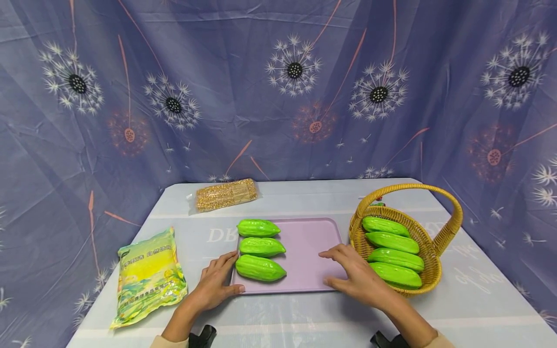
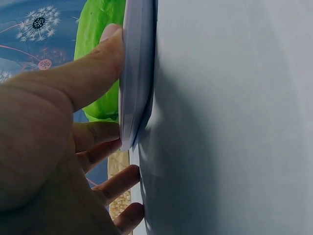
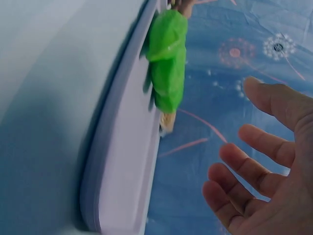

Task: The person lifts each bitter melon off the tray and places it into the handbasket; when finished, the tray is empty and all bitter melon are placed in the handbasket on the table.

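Three bright green ridged gourds (image 1: 261,268) lie in a column on the left part of a lilac tray (image 1: 306,246). At the tray's near left corner, my left hand (image 1: 216,282) touches the rim, thumb at the front edge and fingers along the left side. In the left wrist view the thumb (image 2: 105,58) lies over the rim beside the nearest gourd (image 2: 100,58). Over the tray's right end is my right hand (image 1: 359,275), fingers apart from the thumb and nothing between them. Several similar gourds (image 1: 393,243) fill a wicker basket (image 1: 431,270) just right of it.
The basket's tall arched handle (image 1: 452,227) rises at the right. On the left lies a yellow-green printed bag (image 1: 150,275). A clear pack of yellow kernels (image 1: 226,195) is near the table's back edge, before a blue dandelion-patterned cloth (image 1: 243,96).
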The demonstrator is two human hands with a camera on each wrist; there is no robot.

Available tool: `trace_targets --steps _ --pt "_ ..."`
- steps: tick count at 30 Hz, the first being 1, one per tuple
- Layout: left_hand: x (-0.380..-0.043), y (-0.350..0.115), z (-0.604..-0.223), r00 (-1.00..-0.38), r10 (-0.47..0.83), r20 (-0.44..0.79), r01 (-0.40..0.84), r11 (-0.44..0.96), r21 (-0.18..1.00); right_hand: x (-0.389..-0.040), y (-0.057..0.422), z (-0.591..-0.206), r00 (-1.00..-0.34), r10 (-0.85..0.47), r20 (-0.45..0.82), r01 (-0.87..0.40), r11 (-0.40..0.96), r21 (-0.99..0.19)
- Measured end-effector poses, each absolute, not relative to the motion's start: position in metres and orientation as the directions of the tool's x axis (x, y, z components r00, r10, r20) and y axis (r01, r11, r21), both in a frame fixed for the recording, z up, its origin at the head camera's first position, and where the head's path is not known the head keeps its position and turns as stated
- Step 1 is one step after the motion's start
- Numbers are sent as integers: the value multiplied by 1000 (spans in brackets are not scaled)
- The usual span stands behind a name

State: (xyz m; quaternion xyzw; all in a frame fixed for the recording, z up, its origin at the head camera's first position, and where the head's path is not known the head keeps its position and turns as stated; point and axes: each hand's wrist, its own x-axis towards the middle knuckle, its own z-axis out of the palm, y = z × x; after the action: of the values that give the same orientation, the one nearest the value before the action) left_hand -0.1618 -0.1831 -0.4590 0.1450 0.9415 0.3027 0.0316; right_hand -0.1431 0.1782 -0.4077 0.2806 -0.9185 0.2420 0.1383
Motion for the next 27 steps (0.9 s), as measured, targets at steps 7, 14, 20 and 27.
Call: trace_targets --steps 7,14,20,27 --pt "-162 -183 -459 -956 291 27 252 773 582 -149 153 -416 -774 -490 401 -625 695 -357" --pt "-162 -183 -460 -959 282 21 242 780 577 -156 125 -421 -769 -521 371 -638 656 -403" --pt "-161 -183 -459 -958 284 25 247 782 572 -162 105 -423 -791 -532 304 -611 650 -452" --pt "-161 -183 -459 -958 286 22 245 777 580 -169 89 -427 -811 -546 213 -571 654 -497"
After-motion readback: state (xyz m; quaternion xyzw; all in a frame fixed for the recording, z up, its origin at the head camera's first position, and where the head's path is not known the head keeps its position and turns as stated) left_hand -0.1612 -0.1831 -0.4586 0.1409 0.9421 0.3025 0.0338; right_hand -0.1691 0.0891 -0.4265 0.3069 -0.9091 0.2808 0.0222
